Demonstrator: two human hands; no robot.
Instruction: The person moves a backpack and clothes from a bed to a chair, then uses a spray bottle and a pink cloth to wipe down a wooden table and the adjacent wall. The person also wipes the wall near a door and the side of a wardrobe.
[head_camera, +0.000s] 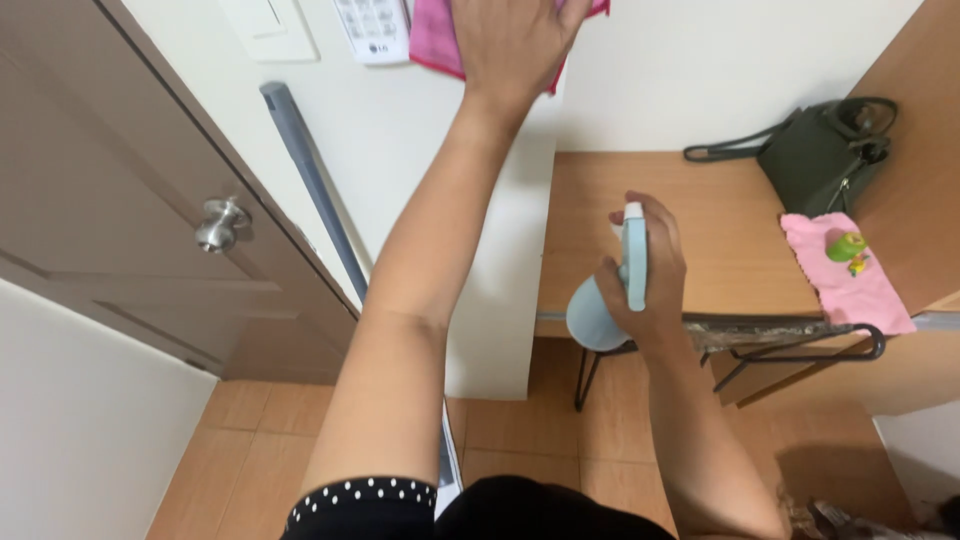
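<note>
Left hand (515, 40) flat on pink cloth (435, 40) — right hand (650, 270) grips spray bottle (605, 300)

Left hand (515, 40) raised, flat on pink cloth (433, 38) against white wall (400, 130), beside wall remote (373, 28). Right hand (645, 275) wrapped around light blue spray bottle (605, 300), above wooden desk (700, 230) with green bag (820, 155).
</note>
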